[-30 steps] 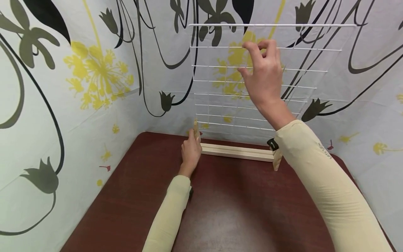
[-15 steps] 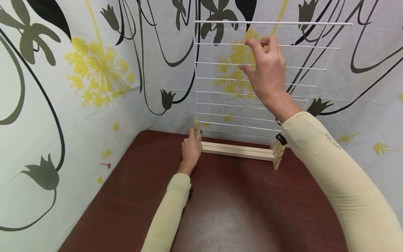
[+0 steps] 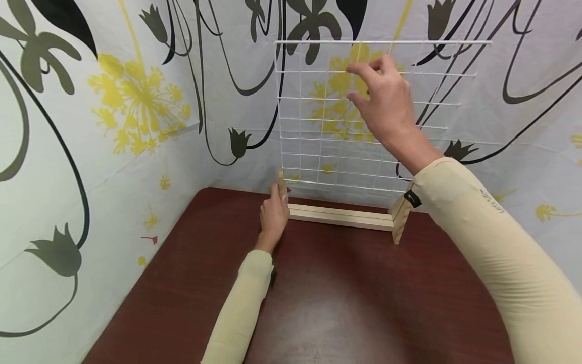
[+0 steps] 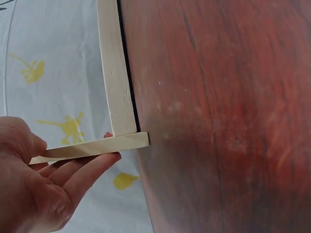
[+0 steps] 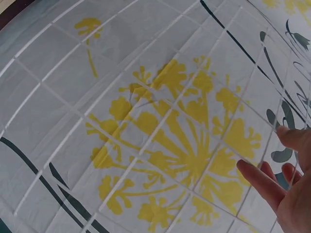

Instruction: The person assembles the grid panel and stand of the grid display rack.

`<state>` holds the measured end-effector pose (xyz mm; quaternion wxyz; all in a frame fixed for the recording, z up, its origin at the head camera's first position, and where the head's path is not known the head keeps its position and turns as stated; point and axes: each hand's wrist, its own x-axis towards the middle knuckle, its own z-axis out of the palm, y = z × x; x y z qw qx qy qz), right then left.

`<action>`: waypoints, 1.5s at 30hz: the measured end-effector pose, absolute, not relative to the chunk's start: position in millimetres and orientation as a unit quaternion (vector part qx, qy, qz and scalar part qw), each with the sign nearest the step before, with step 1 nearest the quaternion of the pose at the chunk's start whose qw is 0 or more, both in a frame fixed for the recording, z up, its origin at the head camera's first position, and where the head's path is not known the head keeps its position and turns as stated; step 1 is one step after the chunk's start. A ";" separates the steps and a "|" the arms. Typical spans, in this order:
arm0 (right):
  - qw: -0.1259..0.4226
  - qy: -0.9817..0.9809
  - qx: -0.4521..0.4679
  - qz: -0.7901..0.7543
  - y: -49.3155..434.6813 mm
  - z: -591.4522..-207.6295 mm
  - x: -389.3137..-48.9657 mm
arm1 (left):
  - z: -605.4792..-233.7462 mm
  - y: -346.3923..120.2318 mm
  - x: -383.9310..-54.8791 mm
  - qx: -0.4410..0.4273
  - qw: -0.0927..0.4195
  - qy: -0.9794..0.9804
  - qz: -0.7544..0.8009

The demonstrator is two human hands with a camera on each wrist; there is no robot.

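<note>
Upper right corner of the wire grid (image 3: 323,120) has shifted leftward in the head view, its top rail now slightly lower; the wooden crosspiece (image 3: 341,217) is essentially unmoved on the table (image 3: 336,303). Right hand (image 3: 386,98): curled on the wires, apparently gripping the grid, which stands above the crosspiece. Left hand (image 3: 274,212): pinches the left leg (image 4: 92,147) between thumb and fingers. Recommended: brace the leg firmly and adjust tilt gradually, avoiding twist. Whether the lower edge is seated cannot be determined. Right sleeve (image 3: 477,237) lettering: apparently "Letsslim". Black tag (image 3: 413,198): mark illegible.
</note>
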<state>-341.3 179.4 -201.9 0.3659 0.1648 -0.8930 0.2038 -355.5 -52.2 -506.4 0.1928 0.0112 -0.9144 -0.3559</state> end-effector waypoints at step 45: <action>0.424 -0.855 0.238 0.182 197.1 -227.5 -329.5 | -346.4 -31.4 -379.6 -0.027 0.264 -0.673 -0.691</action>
